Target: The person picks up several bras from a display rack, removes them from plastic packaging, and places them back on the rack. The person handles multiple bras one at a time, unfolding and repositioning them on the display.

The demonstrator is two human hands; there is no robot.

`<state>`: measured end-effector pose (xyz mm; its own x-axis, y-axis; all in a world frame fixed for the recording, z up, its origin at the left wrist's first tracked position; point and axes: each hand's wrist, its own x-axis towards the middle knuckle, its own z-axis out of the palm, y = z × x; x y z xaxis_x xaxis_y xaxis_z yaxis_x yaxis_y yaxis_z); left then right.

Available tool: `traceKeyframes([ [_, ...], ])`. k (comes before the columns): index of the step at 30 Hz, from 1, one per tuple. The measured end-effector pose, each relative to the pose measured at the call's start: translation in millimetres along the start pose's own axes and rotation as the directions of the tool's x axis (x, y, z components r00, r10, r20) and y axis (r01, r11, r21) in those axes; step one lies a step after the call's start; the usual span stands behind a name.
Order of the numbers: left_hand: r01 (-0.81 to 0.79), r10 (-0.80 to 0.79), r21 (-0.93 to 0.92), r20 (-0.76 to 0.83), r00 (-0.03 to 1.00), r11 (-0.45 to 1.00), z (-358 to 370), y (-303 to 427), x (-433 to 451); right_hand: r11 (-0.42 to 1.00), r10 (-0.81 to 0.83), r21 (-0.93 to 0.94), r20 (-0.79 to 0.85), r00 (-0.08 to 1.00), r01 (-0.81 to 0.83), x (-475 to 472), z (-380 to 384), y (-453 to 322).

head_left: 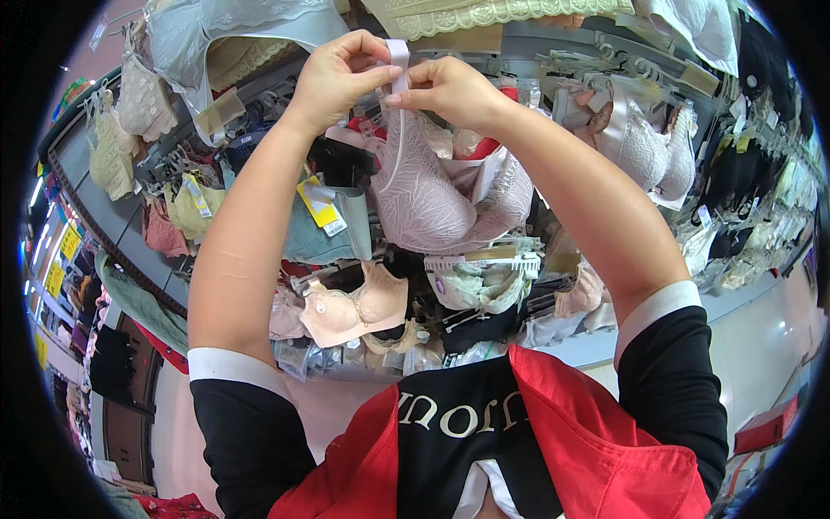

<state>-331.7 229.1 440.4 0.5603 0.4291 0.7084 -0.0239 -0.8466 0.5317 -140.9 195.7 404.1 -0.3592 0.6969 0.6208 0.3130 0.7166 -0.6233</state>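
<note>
Both of my hands are raised at the top middle of the head view, holding the pale lilac strap (pixel 399 72) of a lace bra. My left hand (pixel 447 91) pinches the strap from the right, between thumb and fingers. From the left, my right hand (pixel 350 74) grips it near its top loop. Below my hands hangs the lilac lace bra (pixel 425 194), its cups facing me. Just left of it is a grey-green garment (pixel 331 227) with a yellow tag (pixel 318 204). White hangers with pale green garments (pixel 480 285) are under the bra.
Bras hang on racks all around, with a white one (pixel 639 143) at right and a beige one (pixel 353 308) below. A large pale blue bra (pixel 240 26) and cream lace (pixel 493 16) hang overhead. A red box (pixel 765 425) stands at lower right.
</note>
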Motion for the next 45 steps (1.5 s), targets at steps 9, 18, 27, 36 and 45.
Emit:
traceKeyframes([
  [9,-0.015,-0.031,-0.078,-0.564,0.825,0.997,8.3,-6.8,-50.7,0.979,0.133,0.141,0.086,0.987,-0.145,7.6,-7.3,-6.8],
  [18,0.236,-0.292,-0.209,-0.304,0.907,0.949,35.7,-10.5,-76.4,0.992,0.084,-0.087,-0.055,0.995,-0.088,9.7,7.3,-24.9],
  [27,0.13,-0.393,-0.649,-0.28,0.876,0.75,58.5,-25.0,-88.1,0.984,0.076,-0.148,-0.144,0.987,-0.097,3.4,10.0,-27.9],
  [36,0.012,-0.315,-0.624,-0.378,0.871,0.781,66.0,-36.4,-87.5,0.981,0.09,-0.167,-0.076,0.993,-0.102,19.7,4.4,-24.8],
  [45,-0.015,-0.339,-0.757,-0.311,0.888,0.654,60.9,-42.8,-86.7,0.969,0.157,-0.195,0.01,0.987,-0.153,37.3,3.6,-26.0],
])
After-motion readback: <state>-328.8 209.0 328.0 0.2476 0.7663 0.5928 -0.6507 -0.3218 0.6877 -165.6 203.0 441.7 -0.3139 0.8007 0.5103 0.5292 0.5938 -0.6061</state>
